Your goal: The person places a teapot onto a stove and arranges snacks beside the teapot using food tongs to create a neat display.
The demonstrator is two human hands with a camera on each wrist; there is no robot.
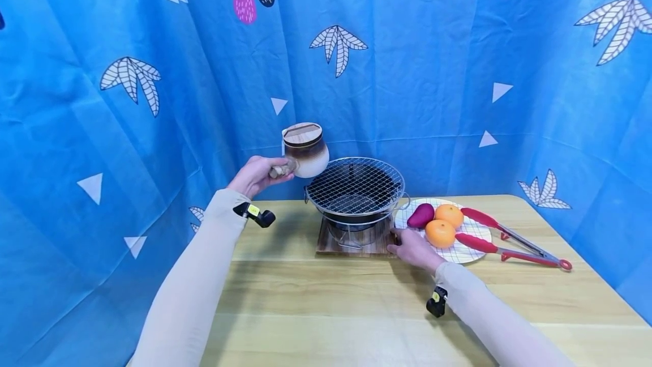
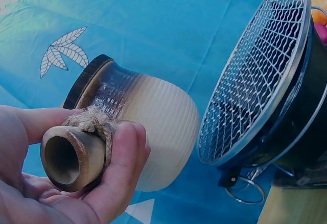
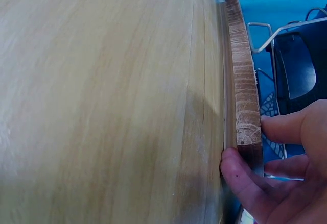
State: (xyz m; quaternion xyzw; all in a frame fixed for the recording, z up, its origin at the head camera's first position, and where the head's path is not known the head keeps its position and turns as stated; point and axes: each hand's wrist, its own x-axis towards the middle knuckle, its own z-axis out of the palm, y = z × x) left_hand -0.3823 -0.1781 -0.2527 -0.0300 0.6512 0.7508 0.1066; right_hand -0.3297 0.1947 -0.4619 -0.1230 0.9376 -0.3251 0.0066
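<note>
In the head view my left hand (image 1: pixel 263 174) grips the side handle (image 1: pixel 282 170) of a brown-and-cream teapot (image 1: pixel 309 157) with a flat wooden lid. The teapot is raised, near the left rim of a round charcoal grill. In the left wrist view the hollow handle (image 2: pixel 64 157) has twine tied round it, and its open end faces the camera. The grill has a wire mesh (image 1: pixel 356 183) on top and stands on a wooden board (image 1: pixel 326 242). My right hand (image 1: pixel 415 249) pinches the board's front right corner; in the right wrist view the thumb (image 3: pixel 283 127) lies on its upper face.
Right of the board, a white checked plate (image 1: pixel 471 254) holds two oranges (image 1: pixel 440 234) and a purple vegetable (image 1: pixel 421 216). Red-tipped tongs (image 1: pixel 524 255) lie across its right side. A blue patterned curtain (image 1: pixel 423 101) hangs behind the wooden table (image 1: pixel 305 299).
</note>
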